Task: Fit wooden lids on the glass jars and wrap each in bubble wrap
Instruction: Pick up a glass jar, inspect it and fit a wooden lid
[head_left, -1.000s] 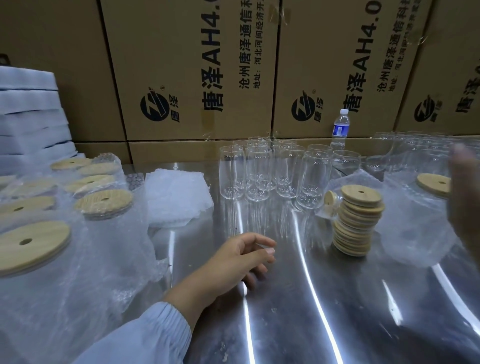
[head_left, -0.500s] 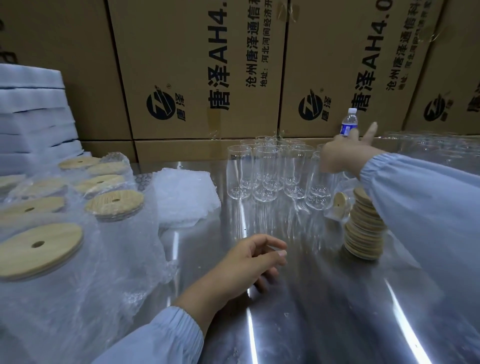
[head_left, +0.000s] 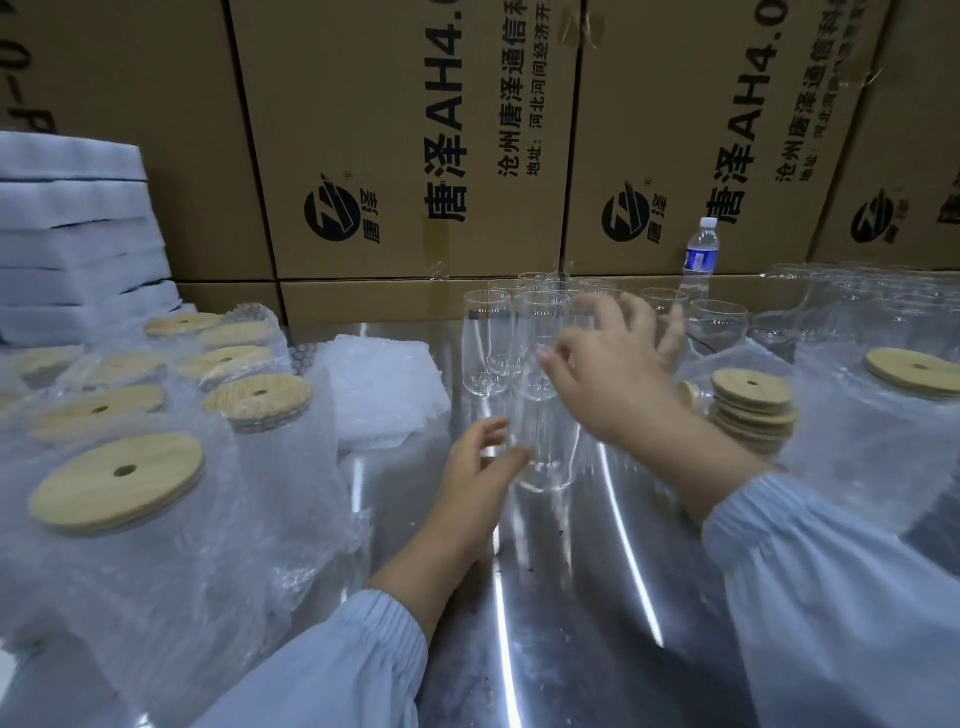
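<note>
My right hand (head_left: 608, 379) grips a clear glass jar (head_left: 545, 447) near its upper part, just in front of the cluster of empty jars (head_left: 488, 353); the jar is motion-blurred. Open, my left hand (head_left: 478, 478) has its thumb and fingertips at the jar's lower left side. A stack of round wooden lids (head_left: 750, 410) with centre holes stands to the right of my right wrist. Several lidded jars in bubble wrap (head_left: 117, 483) fill the left side. A pile of bubble wrap pieces (head_left: 384, 384) lies left of the empty jars.
The shiny steel table (head_left: 597, 597) runs toward me. Cardboard boxes (head_left: 405, 130) wall off the back, with a water bottle (head_left: 701, 254) against them. White foam sheets (head_left: 72, 234) are stacked far left. More glasses (head_left: 857, 296) and a lidded wrapped jar (head_left: 909, 369) sit right.
My right hand reached to the jar cluster, took a jar and drew it forward toward me. My left hand lifted off the table and opened beside that jar.
</note>
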